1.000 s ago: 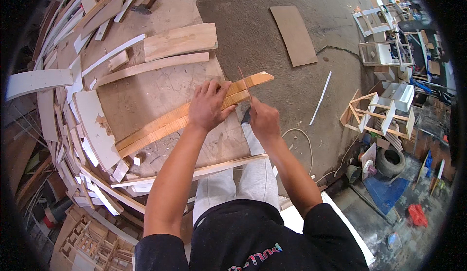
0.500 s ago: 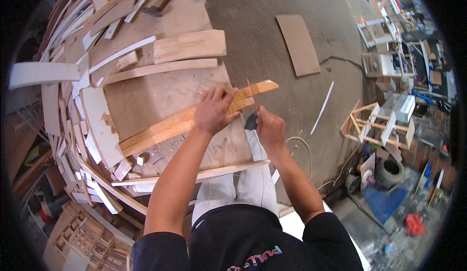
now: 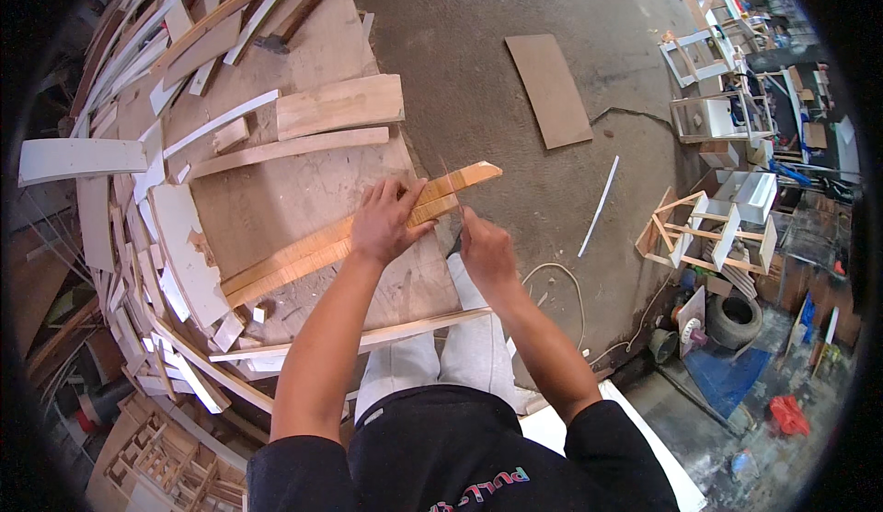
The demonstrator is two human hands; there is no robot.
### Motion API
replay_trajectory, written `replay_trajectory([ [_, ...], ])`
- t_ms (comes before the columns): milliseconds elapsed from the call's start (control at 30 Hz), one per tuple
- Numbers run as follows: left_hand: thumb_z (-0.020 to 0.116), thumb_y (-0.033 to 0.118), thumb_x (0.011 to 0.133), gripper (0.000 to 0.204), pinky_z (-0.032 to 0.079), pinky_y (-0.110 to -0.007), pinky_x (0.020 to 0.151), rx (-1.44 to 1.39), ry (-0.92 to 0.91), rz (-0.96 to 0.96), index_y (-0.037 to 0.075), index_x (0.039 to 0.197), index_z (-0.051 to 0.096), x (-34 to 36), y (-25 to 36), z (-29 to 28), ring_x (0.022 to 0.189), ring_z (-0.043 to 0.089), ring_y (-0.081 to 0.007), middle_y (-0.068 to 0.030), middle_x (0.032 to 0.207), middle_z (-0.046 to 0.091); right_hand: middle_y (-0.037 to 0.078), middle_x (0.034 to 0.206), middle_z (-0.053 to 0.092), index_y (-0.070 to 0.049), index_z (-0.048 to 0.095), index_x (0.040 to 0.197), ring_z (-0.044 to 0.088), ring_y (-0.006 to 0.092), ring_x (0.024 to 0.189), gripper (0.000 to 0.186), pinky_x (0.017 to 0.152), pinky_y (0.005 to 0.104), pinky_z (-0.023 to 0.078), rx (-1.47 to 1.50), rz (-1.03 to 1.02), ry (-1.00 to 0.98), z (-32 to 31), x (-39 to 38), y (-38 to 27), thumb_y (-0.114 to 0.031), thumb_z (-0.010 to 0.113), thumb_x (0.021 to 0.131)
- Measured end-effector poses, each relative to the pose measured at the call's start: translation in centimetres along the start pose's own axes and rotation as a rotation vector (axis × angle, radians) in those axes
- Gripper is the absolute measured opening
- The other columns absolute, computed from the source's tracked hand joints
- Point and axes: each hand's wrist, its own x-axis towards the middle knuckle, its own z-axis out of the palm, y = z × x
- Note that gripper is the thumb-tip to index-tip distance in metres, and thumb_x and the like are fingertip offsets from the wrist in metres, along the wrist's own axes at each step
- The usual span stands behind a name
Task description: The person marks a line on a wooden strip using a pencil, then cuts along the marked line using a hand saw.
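Two yellowish wooden strips [image 3: 313,252] lie side by side on the plywood work surface [image 3: 405,277]; the far one reaches further out past its right edge. My left hand [image 3: 386,218] grips them from above, fingers over the far strip and thumb along the near one. My right hand [image 3: 487,253] is closed round a thin reddish tool [image 3: 449,181], just off the near strip's right end. This tool stretches away from me across the strips. It appears nearly as a line, so its exact kind cannot be made out.
A wide board [image 3: 340,107] and a curved strip [image 3: 294,150] lie beyond my hands. Offcuts [image 3: 170,296] crowd the left side. A long batten [image 3: 405,330] crosses in front of my legs. On the floor are a brown panel [image 3: 549,89], a cable [image 3: 575,282] and wooden frames [image 3: 708,227].
The whole view has shifted slightly, moving the scene left and down. My left hand keeps its hold on the strips, and the tool in my right hand still crosses them near their right ends.
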Motion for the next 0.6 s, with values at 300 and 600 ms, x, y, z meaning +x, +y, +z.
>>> replay_trajectory([
  [300, 0.088, 0.045, 0.072, 0.077, 0.05, -0.044, 0.096, -0.048, 0.044, -0.009, 0.022, 0.141, 0.064, -0.2, 0.0, -0.2, 0.108, 0.059, -0.0305, -0.0085, 0.11, 0.057, 0.022, 0.08, 0.069, -0.003, 0.064, 0.123, 0.071, 0.041, 0.073, 0.03, 0.064, 0.0527, 0.055, 0.008, 0.0, -0.008, 0.4, 0.7, 0.2, -0.004, 0.061, 0.093],
  [600, 0.087, 0.049, 0.072, 0.074, 0.051, -0.044, 0.093, -0.037, 0.062, -0.002, 0.023, 0.138, 0.066, -0.5, -0.1, 0.5, 0.105, 0.061, -0.0294, -0.0085, 0.111, 0.057, 0.021, 0.078, 0.07, -0.004, 0.07, 0.125, 0.071, 0.0376, 0.07, 0.027, 0.064, 0.0442, 0.055, 0.031, 0.119, -0.023, -3.4, -5.2, -1.9, -0.01, 0.06, 0.1],
])
